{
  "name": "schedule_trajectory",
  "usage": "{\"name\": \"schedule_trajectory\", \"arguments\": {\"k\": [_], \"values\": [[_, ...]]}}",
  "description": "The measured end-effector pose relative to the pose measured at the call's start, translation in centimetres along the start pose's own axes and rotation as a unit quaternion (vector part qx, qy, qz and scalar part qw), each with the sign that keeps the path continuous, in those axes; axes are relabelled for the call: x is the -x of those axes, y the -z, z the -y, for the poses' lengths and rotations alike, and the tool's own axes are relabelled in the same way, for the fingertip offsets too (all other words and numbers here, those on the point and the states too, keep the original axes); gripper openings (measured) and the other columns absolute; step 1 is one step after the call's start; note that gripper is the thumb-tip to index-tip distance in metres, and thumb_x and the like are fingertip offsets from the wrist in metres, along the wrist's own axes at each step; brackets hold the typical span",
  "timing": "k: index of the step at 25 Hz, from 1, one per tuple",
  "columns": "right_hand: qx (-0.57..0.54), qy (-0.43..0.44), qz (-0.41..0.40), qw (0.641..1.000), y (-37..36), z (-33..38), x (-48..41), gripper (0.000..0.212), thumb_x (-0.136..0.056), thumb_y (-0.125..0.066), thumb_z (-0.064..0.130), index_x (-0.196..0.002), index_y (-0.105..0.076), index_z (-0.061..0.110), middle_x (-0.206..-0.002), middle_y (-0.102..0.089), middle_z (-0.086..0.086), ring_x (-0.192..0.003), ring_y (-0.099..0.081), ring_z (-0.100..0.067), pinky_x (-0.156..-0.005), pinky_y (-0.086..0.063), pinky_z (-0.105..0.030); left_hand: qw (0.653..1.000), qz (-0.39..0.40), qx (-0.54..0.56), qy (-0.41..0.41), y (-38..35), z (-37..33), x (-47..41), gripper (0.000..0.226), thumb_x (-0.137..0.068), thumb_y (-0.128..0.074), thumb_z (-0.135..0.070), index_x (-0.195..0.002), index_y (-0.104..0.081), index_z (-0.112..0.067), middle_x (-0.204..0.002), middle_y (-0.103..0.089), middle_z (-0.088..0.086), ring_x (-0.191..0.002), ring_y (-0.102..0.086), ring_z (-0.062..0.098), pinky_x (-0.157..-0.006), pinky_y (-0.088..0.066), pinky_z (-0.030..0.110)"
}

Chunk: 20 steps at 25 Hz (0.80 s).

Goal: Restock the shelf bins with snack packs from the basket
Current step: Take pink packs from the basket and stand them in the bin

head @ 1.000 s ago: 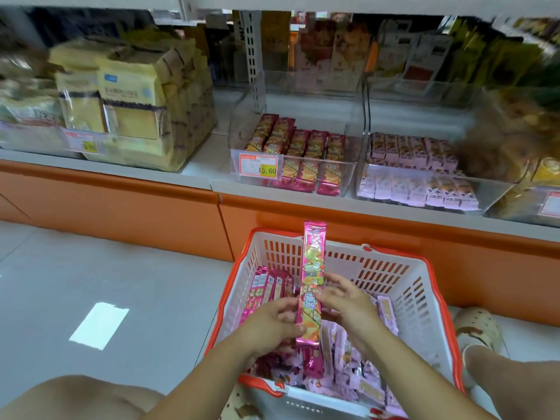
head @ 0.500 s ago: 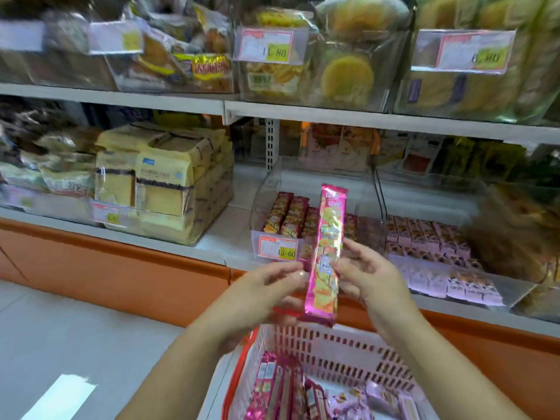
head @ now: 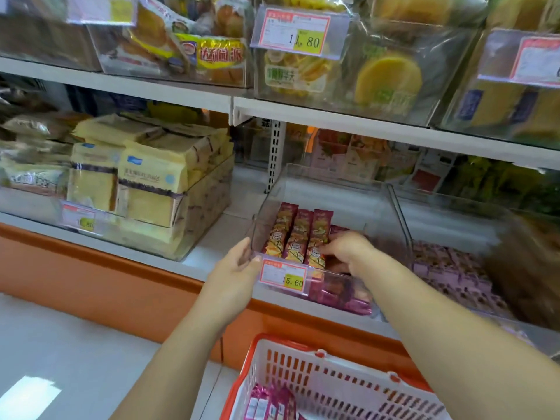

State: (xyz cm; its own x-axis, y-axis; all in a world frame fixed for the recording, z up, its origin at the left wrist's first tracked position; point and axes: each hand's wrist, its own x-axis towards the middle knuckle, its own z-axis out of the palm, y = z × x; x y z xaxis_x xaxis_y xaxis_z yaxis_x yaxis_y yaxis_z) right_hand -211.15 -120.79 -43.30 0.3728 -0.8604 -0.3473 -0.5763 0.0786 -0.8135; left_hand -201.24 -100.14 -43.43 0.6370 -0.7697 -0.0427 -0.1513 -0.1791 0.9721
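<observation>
Head-worn view, angled down, close to shelf [head: 212, 242]

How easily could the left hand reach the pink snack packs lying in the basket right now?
Probably yes: the basket sits open-topped below, and nothing covers the pink snack packs. The left hand would first have to let go of the clear bin corner it holds.

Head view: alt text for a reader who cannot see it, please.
The right hand reaches into a clear bin on a shop shelf, fingers on the snack packs, while the left hand holds its front corner. A basket sits below.
</observation>
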Motion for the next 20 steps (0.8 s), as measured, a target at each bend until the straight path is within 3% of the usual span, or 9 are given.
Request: {"name": "schedule_trajectory", "arguments": {"k": [3,5,8,10,12,14,16,18,20], "values": [[0.054,-0.002,0.006,0.999,-0.2,-0.1,-0.1,0.041,-0.084,-0.071,0.007,-0.122,-0.058,0.0,-0.118,-0.065,-0.018,-0.099,-0.067,-0.033,-0.08,-0.058,-0.044,1.0,0.01,0.004,0.002,0.2,0.2,0.0,0.055,-0.098,-0.051,-0.022,-0.149,-0.03,-0.028,-0.146,-0.044,-0.009,-0.124,-0.046,0.003,-0.112,-0.035,0.033],[0.043,0.003,0.016,0.999,0.5,-0.1,0.8,0.041,-0.085,-0.07,0.009,-0.123,-0.056,0.0,-0.119,-0.064,-0.016,-0.097,-0.067,-0.031,-0.082,-0.058,-0.043,1.0,0.008,0.001,0.009,0.2,0.3,0.6,0.056,-0.097,-0.052,-0.022,-0.148,-0.031,-0.028,-0.145,-0.045,-0.011,-0.123,-0.046,0.003,-0.11,-0.035,0.031],[-0.01,0.15,-0.092,0.984,1.6,-0.4,4.7,0.041,-0.093,-0.06,0.017,-0.133,-0.05,0.012,-0.109,-0.066,-0.007,-0.092,-0.067,-0.024,-0.085,-0.057,-0.042,0.998,-0.017,-0.066,0.002,-0.2,0.9,2.1,0.052,-0.096,-0.051,-0.025,-0.145,-0.036,-0.032,-0.14,-0.045,-0.014,-0.113,-0.05,0.003,-0.094,-0.037,0.022],[-0.11,0.262,-0.159,0.945,2.1,-2.3,9.4,0.033,-0.096,-0.053,0.019,-0.127,-0.051,0.03,-0.092,-0.063,0.002,-0.078,-0.066,-0.015,-0.073,-0.059,-0.037,0.993,-0.05,-0.106,0.0,-0.4,1.8,3.2,0.048,-0.095,-0.051,-0.019,-0.141,-0.042,-0.029,-0.133,-0.051,-0.009,-0.099,-0.055,0.004,-0.081,-0.039,0.019],[-0.159,0.284,-0.18,0.928,1.7,-6.4,13.7,0.028,-0.098,-0.049,0.019,-0.117,-0.048,0.039,-0.084,-0.06,0.001,-0.065,-0.061,-0.011,-0.058,-0.056,-0.03,0.989,-0.073,-0.128,0.007,-1.1,3.3,4.5,0.04,-0.092,-0.052,-0.014,-0.132,-0.051,-0.024,-0.12,-0.058,-0.005,-0.097,-0.059,0.015,-0.079,-0.044,0.027],[-0.12,0.198,-0.165,0.959,0.4,-12.7,15.3,0.027,-0.098,-0.047,0.019,-0.12,-0.049,0.035,-0.086,-0.06,-0.002,-0.067,-0.06,-0.012,-0.061,-0.055,-0.033,0.987,-0.047,-0.15,0.017,-2.6,5.1,6.1,0.033,-0.091,-0.051,-0.014,-0.121,-0.059,-0.024,-0.108,-0.063,-0.004,-0.098,-0.062,0.023,-0.083,-0.049,0.032],[-0.023,0.028,-0.066,0.997,-1.6,-19.8,15.1,0.035,-0.097,-0.048,0.019,-0.132,-0.047,0.023,-0.1,-0.06,-0.003,-0.075,-0.061,-0.017,-0.072,-0.055,-0.039,0.98,0.04,-0.188,0.039,-4.7,7.3,8.3,0.03,-0.092,-0.051,-0.015,-0.118,-0.062,-0.025,-0.11,-0.064,-0.007,-0.098,-0.063,0.019,-0.084,-0.049,0.028],[0.091,-0.091,0.078,0.989,-3.9,-26.0,15.2,0.043,-0.096,-0.052,0.026,-0.138,-0.043,0.016,-0.12,-0.059,-0.005,-0.089,-0.062,-0.021,-0.082,-0.051,-0.039,0.966,0.132,-0.212,0.07,-6.5,10.1,10.3,0.029,-0.095,-0.051,-0.017,-0.121,-0.062,-0.024,-0.12,-0.063,-0.008,-0.1,-0.061,0.012,-0.087,-0.045,0.024],[0.17,-0.104,0.153,0.968,-5.9,-30.5,16.1,0.052,-0.095,-0.054,0.035,-0.14,-0.039,0.014,-0.14,-0.05,-0.007,-0.113,-0.058,-0.022,-0.096,-0.044,-0.033,0.952,0.175,-0.228,0.106,-7.5,12.6,11.9,0.03,-0.096,-0.049,-0.021,-0.124,-0.06,-0.023,-0.124,-0.062,-0.003,-0.092,-0.059,0.011,-0.086,-0.045,0.024]]}}
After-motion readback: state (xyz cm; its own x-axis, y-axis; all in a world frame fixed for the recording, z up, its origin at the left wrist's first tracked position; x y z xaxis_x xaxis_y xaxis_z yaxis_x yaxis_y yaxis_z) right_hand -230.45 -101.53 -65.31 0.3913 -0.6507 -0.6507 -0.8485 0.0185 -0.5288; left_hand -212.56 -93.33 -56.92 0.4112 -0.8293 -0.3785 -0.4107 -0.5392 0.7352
